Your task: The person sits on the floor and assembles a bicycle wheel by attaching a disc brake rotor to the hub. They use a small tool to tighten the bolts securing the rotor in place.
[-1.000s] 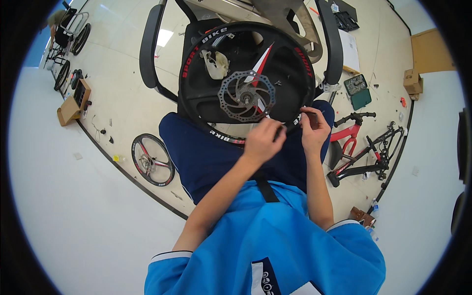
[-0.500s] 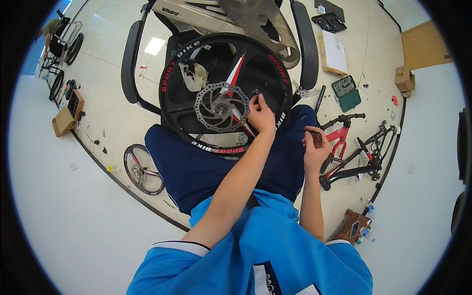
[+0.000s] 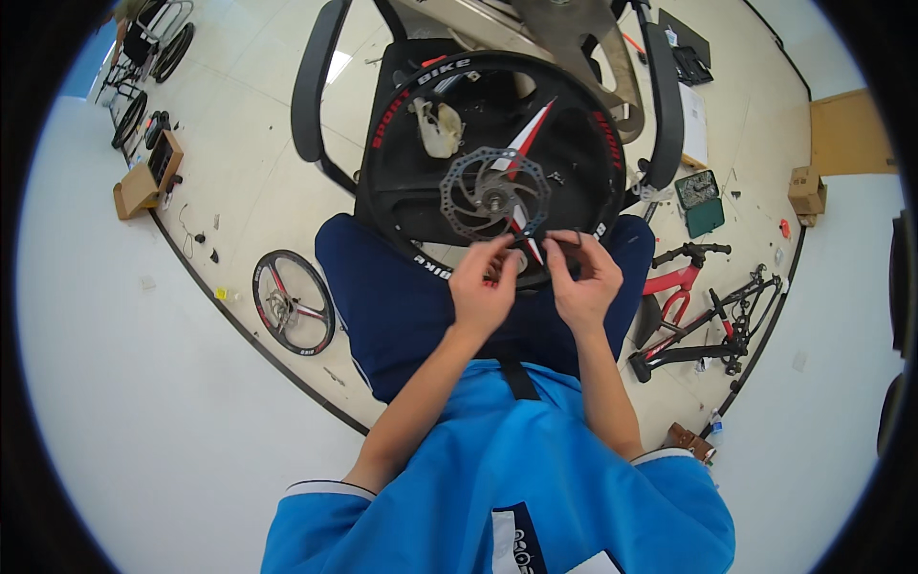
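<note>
A black spoked bicycle wheel with red and white markings lies flat in front of me. A silver perforated disc brake rotor sits over its hub. Just on the near side of the rotor, my left hand is closed in a pinch, its fingertips hiding anything between them. My right hand faces it, fingers closed around a thin dark tool whose kind is too small to tell. The fingertips of both hands are close together above the wheel's near part. Several small bolts lie right of the rotor.
Under the wheel is a black chair with armrests; a pale metal frame spans its far side. On the floor lie another wheel, a red and black bicycle frame, a green parts case and an open cardboard box.
My left hand has come back from the rotor's right side to its near edge. My right hand has moved left and forward to meet it. The view has shifted, carrying the scene rightward.
</note>
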A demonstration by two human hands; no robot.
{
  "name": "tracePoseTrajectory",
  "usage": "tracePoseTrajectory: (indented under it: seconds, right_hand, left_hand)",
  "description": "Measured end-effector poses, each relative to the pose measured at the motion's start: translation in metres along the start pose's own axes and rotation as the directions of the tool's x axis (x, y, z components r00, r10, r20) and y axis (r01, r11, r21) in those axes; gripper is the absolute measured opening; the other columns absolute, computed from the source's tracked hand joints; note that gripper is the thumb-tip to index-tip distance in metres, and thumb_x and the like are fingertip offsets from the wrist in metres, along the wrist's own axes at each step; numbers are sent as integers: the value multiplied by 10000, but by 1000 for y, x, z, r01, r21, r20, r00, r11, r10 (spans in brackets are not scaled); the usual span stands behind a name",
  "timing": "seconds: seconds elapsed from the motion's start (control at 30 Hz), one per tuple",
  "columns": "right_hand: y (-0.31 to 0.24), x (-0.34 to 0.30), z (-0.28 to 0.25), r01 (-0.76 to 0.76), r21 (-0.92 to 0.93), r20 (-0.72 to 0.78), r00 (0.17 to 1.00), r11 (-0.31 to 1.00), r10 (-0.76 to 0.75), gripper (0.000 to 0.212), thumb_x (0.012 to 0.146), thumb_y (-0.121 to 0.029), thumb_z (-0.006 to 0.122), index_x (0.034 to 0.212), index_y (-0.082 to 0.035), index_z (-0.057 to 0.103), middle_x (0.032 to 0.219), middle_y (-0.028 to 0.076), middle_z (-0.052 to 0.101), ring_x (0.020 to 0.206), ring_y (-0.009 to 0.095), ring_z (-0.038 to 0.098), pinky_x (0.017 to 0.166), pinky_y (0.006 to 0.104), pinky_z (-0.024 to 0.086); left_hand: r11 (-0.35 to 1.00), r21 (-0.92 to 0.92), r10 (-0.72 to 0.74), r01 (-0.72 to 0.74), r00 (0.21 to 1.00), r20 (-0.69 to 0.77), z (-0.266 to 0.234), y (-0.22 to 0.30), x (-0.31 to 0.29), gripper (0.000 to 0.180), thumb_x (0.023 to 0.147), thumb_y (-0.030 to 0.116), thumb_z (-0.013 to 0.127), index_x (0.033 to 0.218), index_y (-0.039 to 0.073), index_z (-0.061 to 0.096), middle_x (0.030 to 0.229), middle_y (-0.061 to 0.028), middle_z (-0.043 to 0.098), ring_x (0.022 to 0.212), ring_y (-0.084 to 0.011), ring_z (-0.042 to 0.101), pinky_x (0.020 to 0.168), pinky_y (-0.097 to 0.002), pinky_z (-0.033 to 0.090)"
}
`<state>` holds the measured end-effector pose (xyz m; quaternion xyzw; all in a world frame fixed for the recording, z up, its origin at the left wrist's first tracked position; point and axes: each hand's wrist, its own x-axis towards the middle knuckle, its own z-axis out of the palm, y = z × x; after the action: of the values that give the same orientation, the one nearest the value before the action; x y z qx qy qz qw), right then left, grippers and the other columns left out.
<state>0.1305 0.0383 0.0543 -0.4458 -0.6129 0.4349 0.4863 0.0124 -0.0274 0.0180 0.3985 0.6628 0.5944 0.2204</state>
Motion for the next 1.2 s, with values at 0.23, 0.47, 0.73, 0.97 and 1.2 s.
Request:
tracePoseTrajectory:
  seconds: [0.23, 0.47, 0.73, 0.97, 1.2]
  right_hand:
    - [19, 2, 69, 187, -46, 95, 979, 981, -182, 146, 868, 41, 765, 1010, 44, 730, 998, 113, 746, 842, 140, 715, 760, 251, 569]
    - [14, 3, 74, 219, -166, 106, 973, 961, -204, 141, 861, 18, 775, 993, 33, 731, 999, 133, 754, 853, 164, 731, 765, 275, 570]
    - [14, 0, 78, 369, -204, 210, 921, 907, -327, 211, 762, 32, 761, 970, 8, 736, 1023, 134, 735, 895, 297, 708, 803, 364, 566]
    - [10, 6, 77, 421, -232, 221, 901, 877, -374, 269, 748, 40, 756, 1014, -4, 752, 1027, 114, 725, 890, 288, 682, 803, 365, 550]
    - [13, 5, 81, 226, -132, 103, 972, 965, -213, 217, 767, 16, 792, 977, -3, 742, 973, 91, 715, 703, 154, 646, 637, 260, 526]
  left_hand:
    - [971, 170, 168, -167, 986, 8, -33, -36, 55, 237, 844, 26, 766, 1079, 17, 737, 962, -100, 672, 768, -236, 666, 683, -334, 537]
    - [939, 228, 267, -259, 964, -4, -27, -51, 62, 265, 808, -35, 730, 1066, 20, 753, 934, -129, 664, 857, -308, 676, 745, -369, 547]
    - [875, 224, 436, -428, 900, 18, -34, -50, 64, 415, 694, -29, 754, 1104, 34, 757, 1050, -97, 730, 891, -285, 679, 752, -362, 566]
    - [874, 134, 473, -467, 881, -11, -33, -59, 66, 356, 671, -62, 760, 1017, 21, 761, 1006, -98, 758, 850, -277, 680, 734, -353, 564]
    - [896, 216, 417, -387, 902, -113, -29, -56, 64, 258, 672, -54, 758, 913, 36, 751, 886, -87, 734, 829, -279, 672, 725, -354, 537]
